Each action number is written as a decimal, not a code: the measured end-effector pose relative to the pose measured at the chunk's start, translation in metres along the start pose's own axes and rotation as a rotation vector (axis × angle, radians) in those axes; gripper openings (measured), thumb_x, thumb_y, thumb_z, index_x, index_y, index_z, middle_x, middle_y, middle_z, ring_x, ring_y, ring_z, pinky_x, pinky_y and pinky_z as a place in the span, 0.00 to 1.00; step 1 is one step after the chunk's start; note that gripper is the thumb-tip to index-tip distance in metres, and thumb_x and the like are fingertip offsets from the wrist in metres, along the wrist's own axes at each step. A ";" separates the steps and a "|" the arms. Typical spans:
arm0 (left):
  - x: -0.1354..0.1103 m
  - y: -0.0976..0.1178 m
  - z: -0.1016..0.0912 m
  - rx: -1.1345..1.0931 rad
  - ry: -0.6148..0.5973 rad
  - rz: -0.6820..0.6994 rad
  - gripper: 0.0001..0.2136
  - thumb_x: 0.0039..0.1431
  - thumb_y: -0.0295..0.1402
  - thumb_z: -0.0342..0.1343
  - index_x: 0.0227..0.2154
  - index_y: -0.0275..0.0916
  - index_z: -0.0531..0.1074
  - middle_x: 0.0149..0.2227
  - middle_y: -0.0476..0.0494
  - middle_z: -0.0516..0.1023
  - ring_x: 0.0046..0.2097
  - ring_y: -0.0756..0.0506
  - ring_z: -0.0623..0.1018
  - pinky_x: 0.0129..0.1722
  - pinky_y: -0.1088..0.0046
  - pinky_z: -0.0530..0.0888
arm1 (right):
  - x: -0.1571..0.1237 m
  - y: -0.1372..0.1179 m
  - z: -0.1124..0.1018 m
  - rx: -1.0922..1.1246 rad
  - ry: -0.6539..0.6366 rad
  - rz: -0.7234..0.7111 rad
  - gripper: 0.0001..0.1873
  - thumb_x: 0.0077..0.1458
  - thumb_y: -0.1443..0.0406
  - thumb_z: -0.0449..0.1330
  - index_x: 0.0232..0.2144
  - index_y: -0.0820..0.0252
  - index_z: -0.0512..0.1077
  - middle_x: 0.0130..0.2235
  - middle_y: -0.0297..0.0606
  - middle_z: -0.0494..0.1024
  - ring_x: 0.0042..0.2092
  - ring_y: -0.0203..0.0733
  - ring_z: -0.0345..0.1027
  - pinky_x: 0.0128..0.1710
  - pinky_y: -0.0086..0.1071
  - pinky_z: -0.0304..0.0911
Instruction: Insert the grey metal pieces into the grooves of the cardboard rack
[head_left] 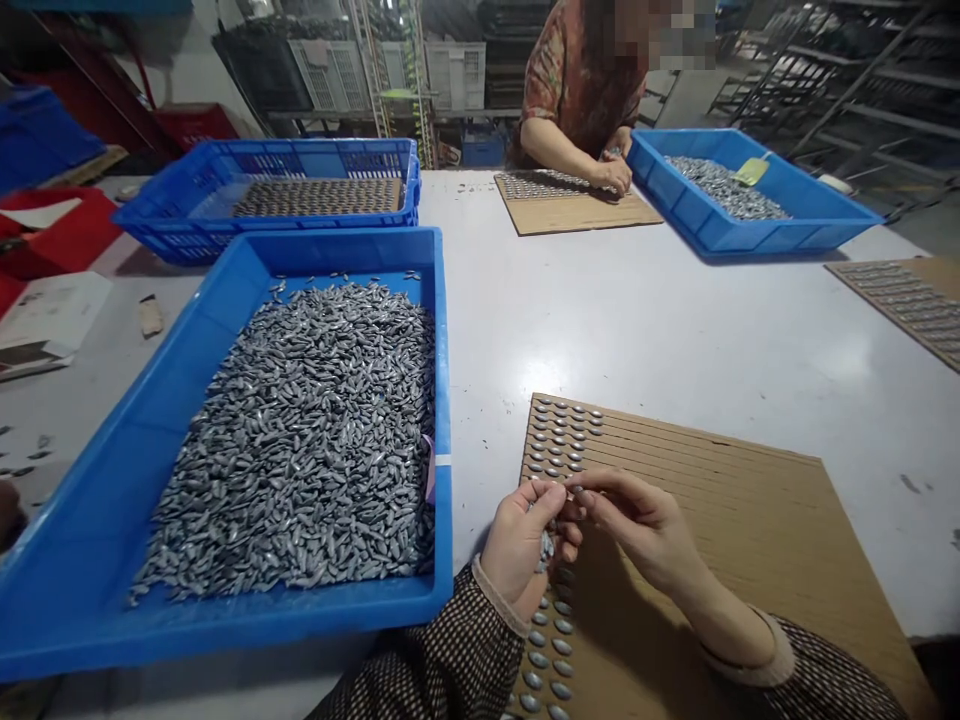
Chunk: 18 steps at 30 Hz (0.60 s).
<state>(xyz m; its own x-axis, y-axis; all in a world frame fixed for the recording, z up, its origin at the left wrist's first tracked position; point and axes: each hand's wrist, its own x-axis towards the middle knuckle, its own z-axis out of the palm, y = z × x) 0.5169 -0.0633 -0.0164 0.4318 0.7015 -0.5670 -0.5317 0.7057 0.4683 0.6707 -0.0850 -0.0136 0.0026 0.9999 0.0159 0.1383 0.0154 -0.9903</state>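
Observation:
A brown slotted board [735,540] lies in front of me with small grey metal pieces set in rows along its left edge [559,440]. My left hand [521,545] is cupped over that edge and holds a small bunch of the grey pieces. My right hand [641,525] pinches one grey piece at its fingertips, right beside the left hand's fingers. To the left stands a blue tray [442,350] heaped with several grey pieces [315,440].
Across the white table [675,330] another person [585,90] works at a second brown board [577,210] beside a blue tray of pieces [750,200]. A blue crate [262,190] stands at the back left. A third board [907,300] lies at the right edge.

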 end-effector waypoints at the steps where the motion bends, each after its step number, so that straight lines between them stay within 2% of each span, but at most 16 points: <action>1: 0.000 0.002 0.000 -0.038 0.029 -0.008 0.07 0.57 0.33 0.59 0.32 0.34 0.69 0.27 0.46 0.74 0.23 0.53 0.73 0.19 0.82 0.67 | -0.001 0.002 -0.005 -0.057 0.026 -0.007 0.09 0.60 0.60 0.60 0.40 0.57 0.76 0.35 0.38 0.79 0.34 0.39 0.74 0.31 0.31 0.72; 4: 0.001 0.008 0.002 -0.206 0.129 -0.010 0.06 0.59 0.26 0.49 0.37 0.32 0.70 0.35 0.39 0.77 0.34 0.47 0.80 0.32 0.75 0.77 | 0.005 0.019 -0.028 -0.333 0.132 -0.104 0.09 0.60 0.61 0.59 0.39 0.58 0.75 0.35 0.39 0.79 0.32 0.39 0.73 0.31 0.31 0.71; 6: 0.001 0.009 0.004 -0.265 0.143 -0.010 0.10 0.57 0.22 0.47 0.40 0.31 0.69 0.41 0.35 0.78 0.42 0.42 0.81 0.43 0.68 0.77 | 0.015 0.035 -0.044 -0.595 0.165 -0.241 0.07 0.61 0.62 0.58 0.38 0.58 0.75 0.35 0.39 0.79 0.33 0.39 0.73 0.33 0.32 0.70; 8: 0.000 0.008 0.006 -0.250 0.125 -0.032 0.11 0.56 0.21 0.48 0.42 0.31 0.69 0.44 0.33 0.77 0.44 0.40 0.81 0.48 0.65 0.76 | 0.027 0.051 -0.056 -0.815 0.165 -0.367 0.09 0.62 0.63 0.55 0.38 0.57 0.75 0.35 0.40 0.79 0.34 0.40 0.73 0.35 0.34 0.70; 12: -0.002 0.005 0.008 -0.205 0.125 -0.073 0.10 0.57 0.21 0.49 0.42 0.33 0.66 0.45 0.31 0.78 0.41 0.41 0.82 0.43 0.67 0.78 | 0.043 0.071 -0.061 -0.905 0.150 -0.421 0.11 0.63 0.65 0.53 0.37 0.56 0.76 0.36 0.41 0.80 0.37 0.42 0.74 0.39 0.36 0.70; 18: 0.000 0.004 0.007 -0.210 0.134 -0.088 0.05 0.62 0.27 0.50 0.40 0.35 0.64 0.41 0.33 0.79 0.36 0.44 0.82 0.35 0.73 0.77 | 0.043 0.076 -0.057 -0.901 0.145 -0.464 0.10 0.63 0.67 0.53 0.39 0.56 0.75 0.37 0.40 0.79 0.39 0.42 0.74 0.39 0.36 0.71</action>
<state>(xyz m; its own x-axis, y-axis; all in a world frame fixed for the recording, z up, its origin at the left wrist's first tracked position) 0.5195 -0.0598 -0.0100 0.3899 0.6088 -0.6909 -0.6417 0.7178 0.2703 0.7376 -0.0408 -0.0805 -0.1292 0.8852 0.4469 0.8493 0.3314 -0.4110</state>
